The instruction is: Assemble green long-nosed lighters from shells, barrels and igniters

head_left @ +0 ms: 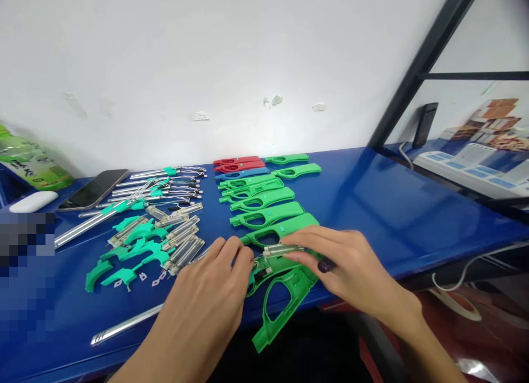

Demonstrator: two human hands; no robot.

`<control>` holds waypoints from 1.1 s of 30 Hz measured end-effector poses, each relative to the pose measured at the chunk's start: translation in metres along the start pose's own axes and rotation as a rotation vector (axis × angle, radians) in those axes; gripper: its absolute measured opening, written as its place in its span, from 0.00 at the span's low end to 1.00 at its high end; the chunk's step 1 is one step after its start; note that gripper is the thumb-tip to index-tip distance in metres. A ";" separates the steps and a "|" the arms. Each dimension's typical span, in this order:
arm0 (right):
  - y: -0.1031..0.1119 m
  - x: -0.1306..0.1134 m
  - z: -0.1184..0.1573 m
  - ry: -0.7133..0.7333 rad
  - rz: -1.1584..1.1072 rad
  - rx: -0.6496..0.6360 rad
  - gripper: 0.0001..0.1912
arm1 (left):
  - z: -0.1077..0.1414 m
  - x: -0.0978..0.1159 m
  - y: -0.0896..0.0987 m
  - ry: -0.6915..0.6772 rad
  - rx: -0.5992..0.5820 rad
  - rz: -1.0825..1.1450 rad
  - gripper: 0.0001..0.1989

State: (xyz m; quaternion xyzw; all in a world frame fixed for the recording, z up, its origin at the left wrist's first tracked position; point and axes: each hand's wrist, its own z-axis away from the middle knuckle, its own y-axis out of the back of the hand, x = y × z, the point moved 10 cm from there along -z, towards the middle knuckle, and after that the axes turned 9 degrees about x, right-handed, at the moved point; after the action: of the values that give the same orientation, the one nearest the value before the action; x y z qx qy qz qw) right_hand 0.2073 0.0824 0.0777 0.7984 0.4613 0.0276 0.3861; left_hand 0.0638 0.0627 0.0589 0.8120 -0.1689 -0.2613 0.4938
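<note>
My right hand point(330, 256) pinches a clear cylinder point(283, 250) between thumb and fingers, above a green shell point(279, 265). A dark rod end point(326, 264) shows under its palm. My left hand point(219, 278) is closed at the left end of that shell; what its fingertips grip is hidden. Wires and a small black part point(262, 273) lie in the shell between my hands. Another green shell with a looped handle point(285, 300) lies at the table's front edge. Behind my hands are several green shells point(270, 213) in a column, with red shells point(237, 165) at the back.
On the blue table point(372, 206), to the left, lie clear cylinders point(184, 251), teal pieces point(142, 245), metal rods with wires point(161, 190), a loose metal tube point(126, 323), a phone point(95, 190) and a bottle point(35, 160). A black frame point(421, 63) stands at right.
</note>
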 end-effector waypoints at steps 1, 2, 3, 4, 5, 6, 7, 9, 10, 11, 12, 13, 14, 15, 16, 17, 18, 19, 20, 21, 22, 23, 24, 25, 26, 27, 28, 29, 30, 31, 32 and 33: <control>-0.002 0.001 0.001 -0.005 -0.004 -0.014 0.09 | 0.001 -0.001 -0.001 0.008 0.000 0.012 0.21; -0.003 0.002 0.002 -0.008 -0.010 -0.020 0.09 | 0.001 -0.001 -0.002 0.012 0.001 0.025 0.22; -0.004 0.003 0.002 -0.008 -0.016 -0.021 0.09 | 0.002 0.000 -0.002 0.012 0.005 0.038 0.22; -0.004 0.003 0.003 -0.009 -0.020 -0.018 0.09 | 0.002 0.000 -0.002 0.012 0.010 0.048 0.22; -0.005 0.003 0.003 -0.012 -0.022 -0.015 0.09 | 0.003 0.000 -0.002 0.011 0.017 0.054 0.22; -0.005 0.004 0.003 -0.014 -0.023 -0.013 0.10 | 0.003 0.001 -0.001 0.010 0.022 0.059 0.22; -0.005 0.004 0.003 -0.015 -0.024 -0.010 0.10 | 0.003 0.001 -0.001 0.011 0.027 0.063 0.21; -0.005 0.004 0.003 -0.019 -0.025 -0.004 0.09 | 0.004 0.001 -0.002 0.012 0.031 0.076 0.20; -0.005 0.005 0.003 -0.020 -0.026 -0.002 0.09 | 0.004 0.001 -0.002 0.014 0.036 0.082 0.20; -0.005 0.005 0.004 -0.020 -0.026 0.000 0.09 | 0.004 0.001 -0.002 0.014 0.040 0.086 0.20; -0.004 0.005 0.004 -0.022 -0.026 0.003 0.09 | 0.004 0.001 -0.002 0.014 0.043 0.088 0.20; -0.004 0.006 0.004 -0.023 -0.026 0.005 0.09 | 0.004 0.001 -0.002 0.013 0.049 0.086 0.20; -0.004 0.006 0.005 -0.022 -0.027 0.006 0.09 | 0.004 0.001 -0.001 0.014 0.055 0.082 0.20; -0.004 0.006 0.005 -0.021 -0.028 0.006 0.09 | 0.004 0.001 -0.001 0.013 0.061 0.081 0.21; -0.004 0.006 0.005 -0.021 -0.027 0.006 0.09 | 0.004 0.001 -0.001 0.012 0.065 0.083 0.21; -0.004 0.006 0.005 -0.020 -0.026 0.006 0.09 | 0.004 0.001 -0.001 0.010 0.067 0.086 0.21; -0.004 0.006 0.005 -0.018 -0.025 0.005 0.09 | 0.004 0.001 -0.001 0.007 0.068 0.089 0.21; -0.004 0.006 0.005 -0.016 -0.023 0.004 0.09 | 0.004 0.001 -0.001 0.005 0.069 0.089 0.20; -0.005 0.006 0.004 -0.014 -0.022 0.003 0.09 | 0.005 0.001 -0.001 0.006 0.068 0.088 0.20; -0.005 0.006 0.004 -0.010 -0.022 0.003 0.10 | 0.005 0.001 -0.002 0.006 0.066 0.085 0.18; -0.005 0.006 0.004 -0.004 -0.021 0.001 0.10 | 0.005 0.001 -0.002 0.008 0.066 0.082 0.17; -0.005 0.005 0.004 0.005 -0.020 -0.001 0.10 | 0.006 0.001 -0.002 0.014 0.067 0.081 0.15; -0.005 0.005 0.004 0.015 -0.017 0.000 0.11 | 0.006 0.000 -0.002 0.024 0.074 0.085 0.13; -0.005 0.004 0.004 0.025 -0.016 0.000 0.12 | 0.006 -0.001 -0.002 0.037 0.084 0.092 0.11; -0.005 0.004 0.004 0.034 -0.015 0.000 0.14 | 0.005 -0.001 -0.001 0.052 0.098 0.103 0.10; -0.005 0.003 0.004 0.040 -0.015 0.000 0.15 | 0.005 -0.002 0.000 0.068 0.116 0.115 0.10; -0.005 0.003 0.005 0.043 -0.015 0.002 0.16 | 0.004 -0.003 0.001 0.081 0.133 0.128 0.10; -0.005 0.003 0.005 0.043 -0.015 0.005 0.16 | 0.003 -0.004 0.002 0.089 0.148 0.138 0.10; -0.004 0.003 0.005 0.043 -0.013 0.007 0.17 | 0.003 -0.004 0.003 0.095 0.160 0.147 0.10; -0.004 0.003 0.005 0.045 -0.011 0.010 0.17 | 0.002 -0.004 0.003 0.098 0.169 0.154 0.10; -0.004 0.002 0.006 0.050 -0.007 0.013 0.17 | 0.002 -0.005 0.003 0.099 0.174 0.157 0.10; -0.004 0.001 0.006 0.055 -0.004 0.015 0.17 | 0.002 -0.005 0.003 0.097 0.177 0.158 0.11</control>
State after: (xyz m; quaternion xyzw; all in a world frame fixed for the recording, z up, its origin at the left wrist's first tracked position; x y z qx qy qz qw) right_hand 0.2076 0.0811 0.0711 0.7993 0.4735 0.0456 0.3673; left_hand 0.0586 0.0622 0.0623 0.8483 -0.2307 -0.1659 0.4468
